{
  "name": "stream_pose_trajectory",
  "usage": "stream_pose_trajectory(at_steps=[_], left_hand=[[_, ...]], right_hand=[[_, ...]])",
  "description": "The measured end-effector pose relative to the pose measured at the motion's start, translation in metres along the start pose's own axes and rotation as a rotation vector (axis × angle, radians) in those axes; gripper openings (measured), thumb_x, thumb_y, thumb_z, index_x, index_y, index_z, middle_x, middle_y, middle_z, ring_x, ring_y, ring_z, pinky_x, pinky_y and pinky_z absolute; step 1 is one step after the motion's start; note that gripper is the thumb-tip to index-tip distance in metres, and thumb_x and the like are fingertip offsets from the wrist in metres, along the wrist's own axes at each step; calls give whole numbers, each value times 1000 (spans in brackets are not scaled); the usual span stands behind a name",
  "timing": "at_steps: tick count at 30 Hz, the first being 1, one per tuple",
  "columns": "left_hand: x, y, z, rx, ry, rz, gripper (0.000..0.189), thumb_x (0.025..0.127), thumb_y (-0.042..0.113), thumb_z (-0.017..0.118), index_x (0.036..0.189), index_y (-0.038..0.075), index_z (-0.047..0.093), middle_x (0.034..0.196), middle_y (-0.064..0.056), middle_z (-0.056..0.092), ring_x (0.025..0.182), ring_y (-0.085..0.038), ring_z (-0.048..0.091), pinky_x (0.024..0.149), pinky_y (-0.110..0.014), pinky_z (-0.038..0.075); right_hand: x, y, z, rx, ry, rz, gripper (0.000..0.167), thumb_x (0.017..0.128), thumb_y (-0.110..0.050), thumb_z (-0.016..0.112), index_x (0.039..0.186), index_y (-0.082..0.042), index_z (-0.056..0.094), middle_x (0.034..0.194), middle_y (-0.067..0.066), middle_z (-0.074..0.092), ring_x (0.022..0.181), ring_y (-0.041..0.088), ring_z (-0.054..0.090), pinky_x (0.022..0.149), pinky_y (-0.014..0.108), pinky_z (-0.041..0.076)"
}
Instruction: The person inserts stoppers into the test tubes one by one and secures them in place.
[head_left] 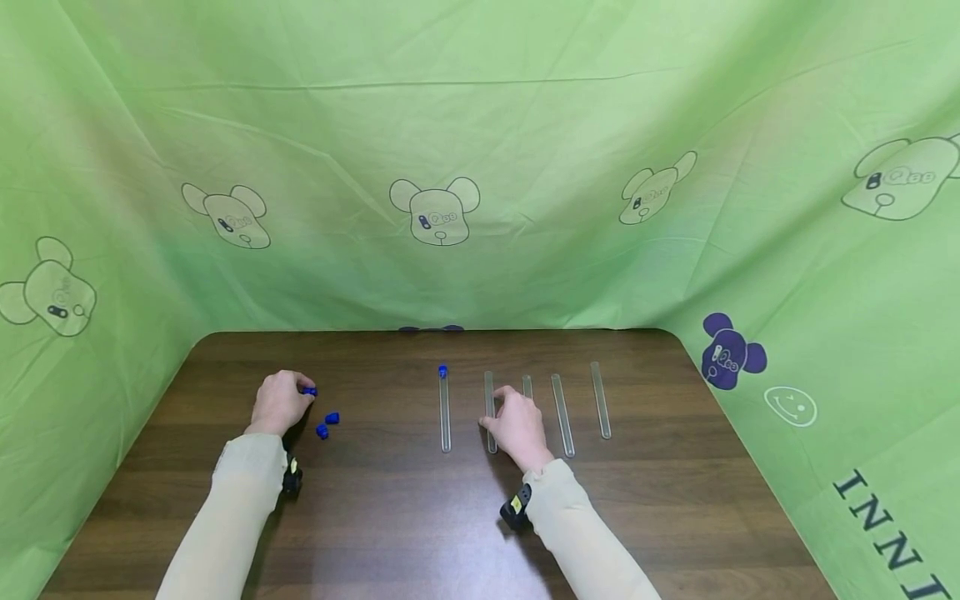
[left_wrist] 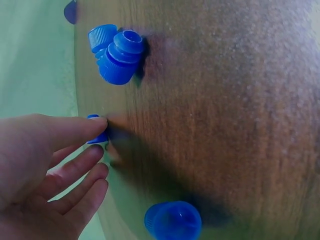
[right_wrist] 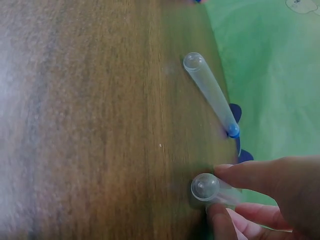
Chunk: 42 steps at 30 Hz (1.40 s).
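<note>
Blue plastic caps dot the left of the wood-grain table [head_left: 397,517]. There the left hand [head_left: 279,402] pinches one blue cap [head_left: 310,391] with its thumb, the other fingers slightly bent and parted. Two loose caps [head_left: 327,424] lie just to the right and nearer; a further cap [left_wrist: 175,221] sits by the hand in the left wrist view. Right of centre, the right hand [head_left: 519,423] straddles an uncapped clear tube [head_left: 490,396] — thumb to its left, curled fingers to its right, parted by about the tube's width. A capped tube [head_left: 445,412] lies left of it, blue at the far end. Three more tubes [head_left: 562,417] lie to the right — one partly behind the hand. A green curtain [head_left: 442,287] hangs beyond.
</note>
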<state>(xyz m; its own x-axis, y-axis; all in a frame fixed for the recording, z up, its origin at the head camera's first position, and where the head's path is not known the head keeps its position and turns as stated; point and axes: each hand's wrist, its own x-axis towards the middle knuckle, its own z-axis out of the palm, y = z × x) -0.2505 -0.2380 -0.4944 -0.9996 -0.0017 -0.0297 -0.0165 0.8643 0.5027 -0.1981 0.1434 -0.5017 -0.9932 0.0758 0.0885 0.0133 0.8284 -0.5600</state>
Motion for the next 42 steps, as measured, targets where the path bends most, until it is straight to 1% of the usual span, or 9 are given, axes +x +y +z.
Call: stream_pose_trajectory(at_steps=[5,11,14,18,25,33,42], left_hand=[[-2,1,-1,-21,-9,-12,13,91,4,74,103,-2,75,101,-21,71,95,-41,66,82,-55,54],[-3,3,-2,-46,-1,-21,11,91,4,74,101,0,70,97,-18,69,91,-37,64,78,-53,53],[-2,5,-2,-60,11,-14,11,91,4,74,99,1,67,94,-16,67,88,-36,63,77,-52,52],[-1,6,-2,-72,34,11,12,90,4,74,97,1,66,90,-15,67,85,-35,63,76,-52,51],[-2,12,-2,-90,35,7,13,90,7,76,99,2,70,93,-14,68,86,-32,64,77,-50,53],[-3,21,-5,-106,31,13,13,91,9,77,101,2,73,96,-14,69,90,-32,65,80,-51,53],[-3,22,-3,-109,37,25,14,91,10,78,101,2,74,96,-14,71,90,-32,65,80,-51,54]], right_hand=[[0,0,2,-8,-9,11,49,79,-18,88,119,0,68,66,-4,60,62,16,58,62,40,52],[0,0,3,-10,-11,24,48,79,-19,88,119,0,69,64,-4,59,61,18,58,61,40,52],[1,0,3,-6,-18,29,47,80,-19,87,119,0,69,64,-4,59,60,18,59,60,40,52],[1,-1,2,-11,-23,30,45,82,-18,85,119,1,68,65,-3,60,60,18,60,60,40,53],[2,-1,1,-11,-11,28,44,81,-17,83,118,1,69,63,-3,60,62,22,61,61,42,53],[4,2,0,-15,10,7,42,80,-16,81,116,2,69,63,-4,60,66,24,64,67,45,55],[4,1,0,13,14,7,42,80,-15,79,116,2,69,67,-4,63,67,21,64,69,45,55]])
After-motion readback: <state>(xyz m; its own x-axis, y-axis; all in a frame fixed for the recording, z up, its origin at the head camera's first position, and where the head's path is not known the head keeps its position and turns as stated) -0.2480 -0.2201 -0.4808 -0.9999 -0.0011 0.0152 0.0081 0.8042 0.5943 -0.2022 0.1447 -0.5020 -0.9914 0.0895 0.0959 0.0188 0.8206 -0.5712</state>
